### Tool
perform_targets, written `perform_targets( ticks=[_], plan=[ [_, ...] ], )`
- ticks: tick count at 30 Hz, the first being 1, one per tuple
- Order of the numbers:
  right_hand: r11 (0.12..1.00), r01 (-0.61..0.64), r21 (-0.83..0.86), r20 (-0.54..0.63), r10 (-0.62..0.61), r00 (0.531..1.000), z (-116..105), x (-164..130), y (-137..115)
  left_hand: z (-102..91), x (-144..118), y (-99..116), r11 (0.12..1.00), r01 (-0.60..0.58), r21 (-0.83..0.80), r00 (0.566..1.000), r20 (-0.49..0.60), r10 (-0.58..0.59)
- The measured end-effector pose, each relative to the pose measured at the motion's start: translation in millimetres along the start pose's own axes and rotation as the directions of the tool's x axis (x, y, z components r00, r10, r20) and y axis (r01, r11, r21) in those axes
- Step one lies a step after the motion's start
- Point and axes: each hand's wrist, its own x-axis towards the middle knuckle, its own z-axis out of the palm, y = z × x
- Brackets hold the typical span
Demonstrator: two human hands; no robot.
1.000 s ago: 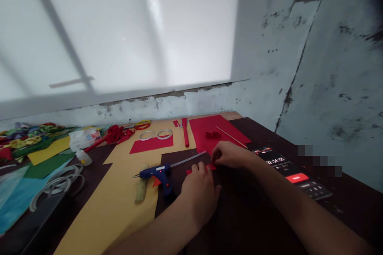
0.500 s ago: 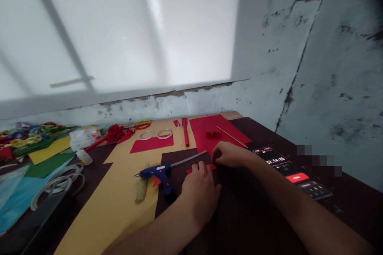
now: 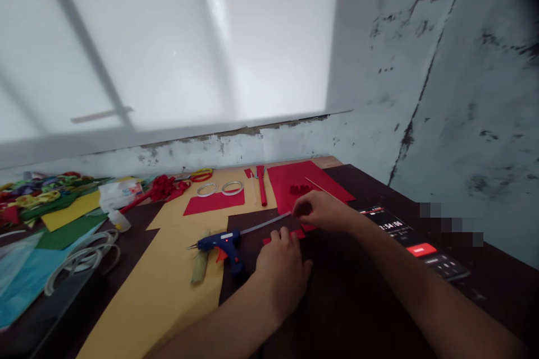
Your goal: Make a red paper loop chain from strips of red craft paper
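- The left hand lies palm down on the dark sheet, fingers curled loosely, its fingertips pressing on the small red paper strip; it pins the strip rather than gripping it.
- The right hand sits just beyond the strip's far end, fingers bent toward the tip of the glue stick; whether they pinch anything I cannot tell.
- Just left of the left hand lies the blue glue gun, its light on, laid down and in neither hand.
- Beyond the right hand, a small red rolled piece sits on the red sheet beside a thin wooden stick: some rolling looks done, while the strip under the fingers is still flat.
- To the right of the right arm, a phone shows a running timer.
- Farther left, tape rings lie on a red rectangle, with a red flower and coloured paper loops beyond, seemingly finished work.
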Motion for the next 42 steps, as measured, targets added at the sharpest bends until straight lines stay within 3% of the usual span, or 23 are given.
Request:
perform_targets(
  ticks=[8,14,22,30,42],
  plan=[
    [1.000,0.001,0.010,0.168,-0.003,0.986,17.2,-0.9,0.8,-4.1,-1.1,-0.5,0.999,0.009,-0.034,1.000,0.012,-0.008],
    [0.998,0.003,-0.057,0.148,0.005,0.989,19.9,-2.2,-2.6,-18.8,-4.5,-3.0,0.999,-0.017,-0.028,0.997,0.081,0.020],
    [0.985,-0.040,-0.165,0.061,0.051,0.997,31.9,-0.9,-12.0,-24.0,-6.9,-12.0,0.999,-0.037,-0.005,0.995,0.090,0.037],
    [0.986,-0.132,-0.104,0.119,0.144,0.982,27.7,0.9,-12.3,-33.6,-10.3,-14.9,0.997,-0.044,0.059,0.994,0.100,0.038],
    [0.985,-0.144,-0.090,0.170,0.158,0.973,16.1,-2.2,-11.8,-42.6,-7.6,-63.9,0.997,-0.056,-0.059,0.980,0.188,0.066]
  ],
)
